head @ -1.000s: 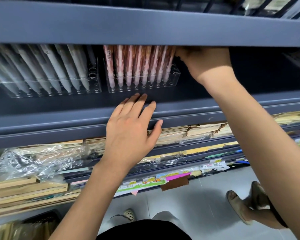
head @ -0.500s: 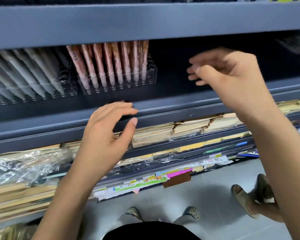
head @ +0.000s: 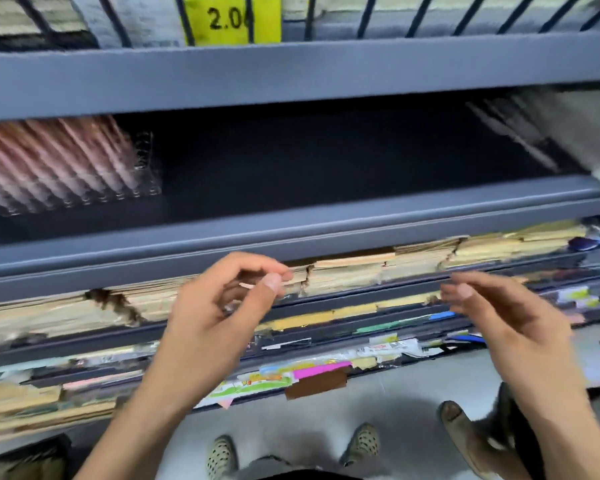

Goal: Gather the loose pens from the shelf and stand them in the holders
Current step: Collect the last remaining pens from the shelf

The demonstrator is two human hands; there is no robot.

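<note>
A yellow price tag (head: 231,19) at the top centre of the frame, behind the black wire rail (head: 413,15), bears "2.0" in black, then part of a further digit that cannot be made out. Lower right of centre, a white label (head: 378,348) on a shelf edge carries red print too blurred to read. The coloured stickers (head: 267,375) at lower centre and the pink pens (head: 49,161) at the left show no legible lettering.

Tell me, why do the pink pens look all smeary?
Head view: motion blur smears the pink pens in their clear holder into streaks; the right hand is soft-edged too, the left hand a bit sharper; the yellow price tag is readable; the back of the shelf lies in dark shadow.
</note>
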